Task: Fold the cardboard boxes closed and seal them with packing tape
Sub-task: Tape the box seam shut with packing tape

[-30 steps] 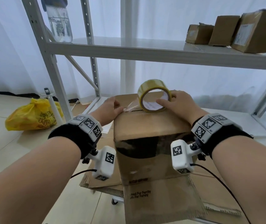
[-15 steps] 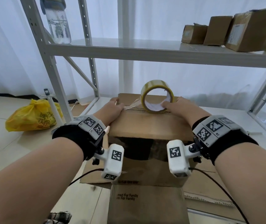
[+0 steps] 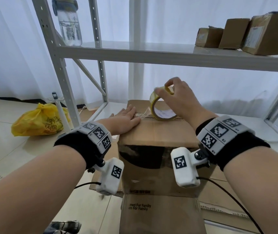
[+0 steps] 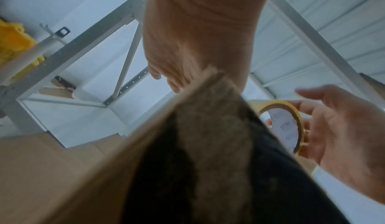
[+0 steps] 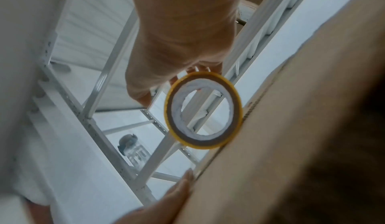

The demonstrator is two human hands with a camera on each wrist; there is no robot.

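Box (image 3: 155, 132) sits closed in front of the shelf (image 3: 168, 55), tape roll (image 3: 162, 107) standing on edge on its top seam. Right hand (image 3: 177, 97) grips the roll from above, fingers curled over the rim. Left hand (image 3: 126, 120) lies flat, fingers straight, pressing the tape end onto the box top. Head view alone shows the tape strand running from roll to left hand. Right wrist view looks straight through the roll's core (image 5: 205, 110) and catches the left fingertips (image 5: 185, 179) at the box edge. Left wrist view is mostly blocked by the box corner (image 4: 187, 145).

Cardboard box (image 3: 156, 132) on flattened cardboard (image 3: 219, 196)
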